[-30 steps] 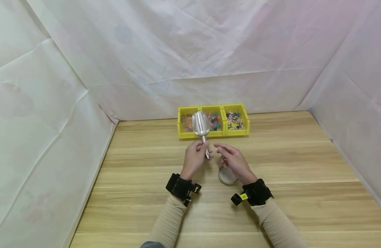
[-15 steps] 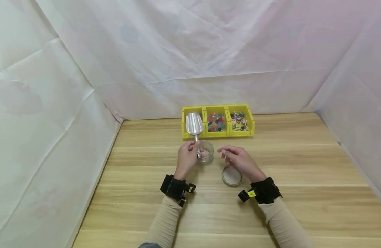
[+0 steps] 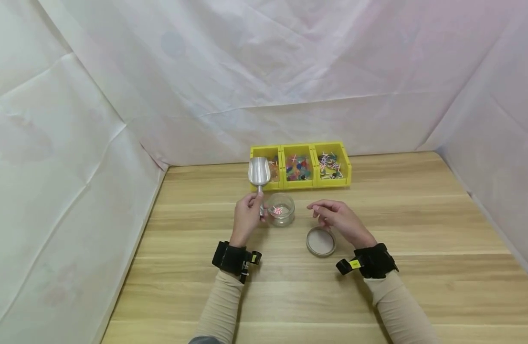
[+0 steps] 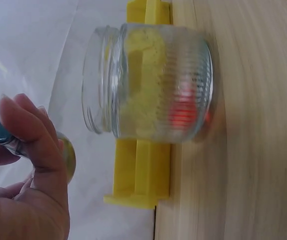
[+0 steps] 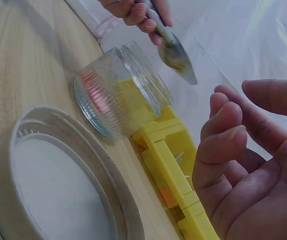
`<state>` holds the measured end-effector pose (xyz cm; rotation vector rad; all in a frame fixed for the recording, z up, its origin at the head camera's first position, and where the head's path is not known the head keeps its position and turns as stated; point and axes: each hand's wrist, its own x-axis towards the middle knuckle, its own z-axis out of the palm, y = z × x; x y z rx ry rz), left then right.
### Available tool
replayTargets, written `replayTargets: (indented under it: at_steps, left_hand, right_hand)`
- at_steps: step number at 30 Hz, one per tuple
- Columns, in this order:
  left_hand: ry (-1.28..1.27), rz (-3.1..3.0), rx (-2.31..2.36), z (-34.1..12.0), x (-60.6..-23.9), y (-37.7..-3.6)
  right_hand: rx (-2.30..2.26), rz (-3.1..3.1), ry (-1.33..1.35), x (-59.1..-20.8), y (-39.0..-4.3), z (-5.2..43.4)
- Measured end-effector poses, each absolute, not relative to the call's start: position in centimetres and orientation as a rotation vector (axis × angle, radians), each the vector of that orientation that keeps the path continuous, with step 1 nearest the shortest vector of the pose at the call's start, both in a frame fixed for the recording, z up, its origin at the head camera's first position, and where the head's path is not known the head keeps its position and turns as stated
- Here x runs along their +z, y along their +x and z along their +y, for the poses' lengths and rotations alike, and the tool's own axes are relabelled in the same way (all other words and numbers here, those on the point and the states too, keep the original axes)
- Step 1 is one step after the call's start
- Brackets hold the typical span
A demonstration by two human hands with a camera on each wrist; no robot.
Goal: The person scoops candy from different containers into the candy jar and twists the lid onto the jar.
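My left hand grips the handle of a small metal scoop and holds it upright, just left of an open glass jar. The jar stands on the wooden table and has something red and white at its bottom. In the left wrist view the jar is close beside my fingers, which curl round the scoop handle. My right hand hovers loosely curled and holds nothing, above the jar's lid, which lies upside down on the table. The right wrist view shows the lid, the jar and the scoop.
A yellow three-compartment bin with small coloured items stands at the back of the table, just behind the jar. White sheeting walls close in the table on the left, back and right.
My left hand has carried the scoop to the left, off the jar, so the jar now shows whole with red and white contents. My right hand has shifted slightly right.
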<state>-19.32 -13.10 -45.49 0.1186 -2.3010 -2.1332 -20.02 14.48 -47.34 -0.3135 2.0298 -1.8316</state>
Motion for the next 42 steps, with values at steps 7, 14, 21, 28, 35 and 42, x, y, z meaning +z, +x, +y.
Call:
replayTargets:
  at_steps: [7, 14, 21, 28, 35, 42]
  left_hand:
    - [0.204, -2.31, -2.103, -14.1, -47.7, -21.0]
    - [0.212, -2.316, -2.09, -14.3, -48.1, -21.8]
    - [0.203, -2.358, -2.071, -14.4, -48.6, -22.7]
    - [0.191, -2.414, -2.035, -14.6, -48.5, -23.4]
    - [0.23, -2.436, -2.037, -14.5, -48.3, -24.0]
    - [0.273, -2.464, -2.017, -14.5, -48.4, -24.4]
  right_hand:
    - [-1.863, 2.018, -0.314, -47.4, -20.2, 14.9]
    - [-1.876, 2.028, -0.292, -47.5, -20.4, 15.4]
    - [-1.89, 2.024, -0.268, -47.5, -20.7, 15.8]
    - [-1.902, 2.02, -0.269, -47.3, -20.9, 16.0]
    - [-1.883, 2.042, -0.266, -47.3, -21.1, 16.3]
    - [-1.886, 2.059, -0.256, -47.3, -21.5, 16.5]
